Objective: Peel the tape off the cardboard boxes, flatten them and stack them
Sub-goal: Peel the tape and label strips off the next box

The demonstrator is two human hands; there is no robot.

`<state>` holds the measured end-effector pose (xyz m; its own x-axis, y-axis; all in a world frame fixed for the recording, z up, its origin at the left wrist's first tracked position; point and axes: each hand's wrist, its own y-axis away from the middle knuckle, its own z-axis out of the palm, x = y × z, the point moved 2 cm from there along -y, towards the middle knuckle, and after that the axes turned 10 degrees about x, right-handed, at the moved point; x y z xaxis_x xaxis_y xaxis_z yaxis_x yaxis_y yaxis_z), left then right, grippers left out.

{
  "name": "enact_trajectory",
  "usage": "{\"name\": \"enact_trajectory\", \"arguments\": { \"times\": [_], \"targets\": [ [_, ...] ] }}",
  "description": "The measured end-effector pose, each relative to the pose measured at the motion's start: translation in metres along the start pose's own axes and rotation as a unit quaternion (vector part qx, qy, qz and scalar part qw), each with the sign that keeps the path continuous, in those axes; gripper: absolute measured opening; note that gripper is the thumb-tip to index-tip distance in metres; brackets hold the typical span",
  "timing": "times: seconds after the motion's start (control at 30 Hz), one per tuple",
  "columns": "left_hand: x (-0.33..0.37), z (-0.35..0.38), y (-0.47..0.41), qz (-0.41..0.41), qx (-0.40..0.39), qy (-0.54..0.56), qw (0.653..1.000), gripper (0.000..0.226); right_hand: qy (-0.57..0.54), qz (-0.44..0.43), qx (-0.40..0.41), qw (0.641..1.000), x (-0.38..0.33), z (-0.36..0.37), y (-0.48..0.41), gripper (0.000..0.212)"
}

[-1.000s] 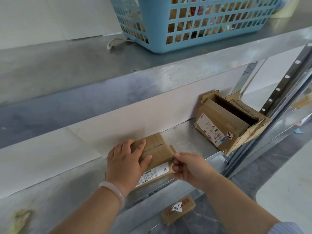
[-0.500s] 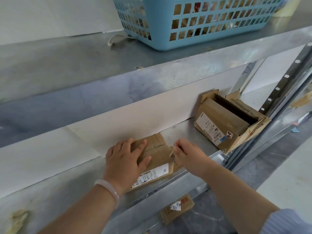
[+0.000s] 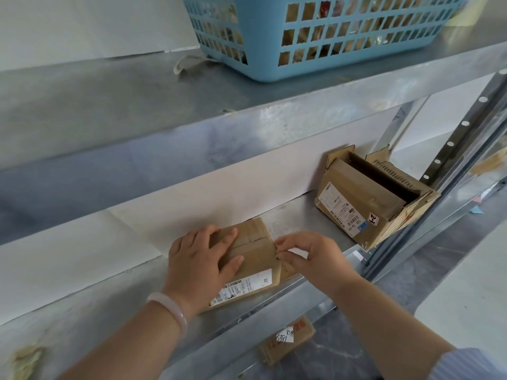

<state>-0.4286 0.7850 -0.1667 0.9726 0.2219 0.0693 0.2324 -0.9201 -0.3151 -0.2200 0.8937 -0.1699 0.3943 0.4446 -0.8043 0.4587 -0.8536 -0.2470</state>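
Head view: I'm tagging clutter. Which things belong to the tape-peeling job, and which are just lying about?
Job: small taped box, pressed by left hand, pinched by right hand; open box on same shelf.
Lying about: blue basket, pale scrap beside it.

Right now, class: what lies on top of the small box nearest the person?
The left hand rests flat on the small box; tape crosses its bare top; the right hand pinches its edge. Beneath the palm is hidden.

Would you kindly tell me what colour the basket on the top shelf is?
The basket is light blue, seen best in the head view.
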Motion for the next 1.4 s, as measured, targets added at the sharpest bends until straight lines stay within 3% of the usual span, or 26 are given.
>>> {"name": "enact_trajectory", "arguments": {
  "times": [0.2,0.33,0.4,0.47,0.6,0.67,0.73,0.8,0.87,0.93,1.1,1.4],
  "targets": [
    [-0.001,0.0,0.002,0.016,0.02,0.003,1.0,0.058,0.02,0.06,-0.001,0.998,-0.003,0.008,-0.017,0.015],
    [-0.002,0.0,0.003,0.018,0.022,0.01,1.0,0.058,-0.063,0.192,0.094,0.975,0.002,0.025,-0.024,0.013],
    [-0.002,0.0,0.003,0.015,0.025,0.016,0.999,0.057,-0.084,0.21,0.15,0.962,0.003,0.031,-0.021,0.015],
    [-0.002,0.0,0.003,0.011,0.03,0.025,0.999,0.057,-0.039,0.142,0.167,0.975,0.003,0.032,-0.016,0.015],
    [-0.003,0.0,0.002,0.01,0.028,0.031,0.999,0.058,0.04,-0.072,0.147,0.986,-0.002,0.026,-0.002,0.004],
    [-0.004,0.0,0.001,0.011,0.027,0.035,0.999,0.058,0.054,-0.12,0.126,0.983,-0.004,0.022,0.006,0.009],
    [-0.005,0.001,0.001,0.014,0.027,0.04,0.999,0.057,0.033,-0.08,0.098,0.991,-0.003,0.019,0.011,0.013],
    [-0.006,0.001,0.001,0.02,0.031,0.045,0.998,0.056,-0.082,0.079,0.068,0.991,0.0,0.016,0.008,0.014],
    [-0.009,0.001,0.002,0.034,0.035,0.052,0.997,0.055,-0.221,0.246,0.045,0.943,0.004,0.019,0.0,0.015],
    [-0.012,0.002,0.003,0.052,0.039,0.058,0.996,0.054,-0.234,0.304,0.015,0.923,0.007,0.023,-0.009,0.019],
    [-0.016,0.003,0.004,0.065,0.039,0.065,0.995,0.053,-0.119,0.252,-0.067,0.958,0.008,0.04,-0.021,0.036],
    [-0.015,0.0,0.005,0.061,0.046,0.068,0.995,0.052,-0.099,0.244,-0.066,0.962,0.011,0.042,-0.039,0.021]
  ]
}}
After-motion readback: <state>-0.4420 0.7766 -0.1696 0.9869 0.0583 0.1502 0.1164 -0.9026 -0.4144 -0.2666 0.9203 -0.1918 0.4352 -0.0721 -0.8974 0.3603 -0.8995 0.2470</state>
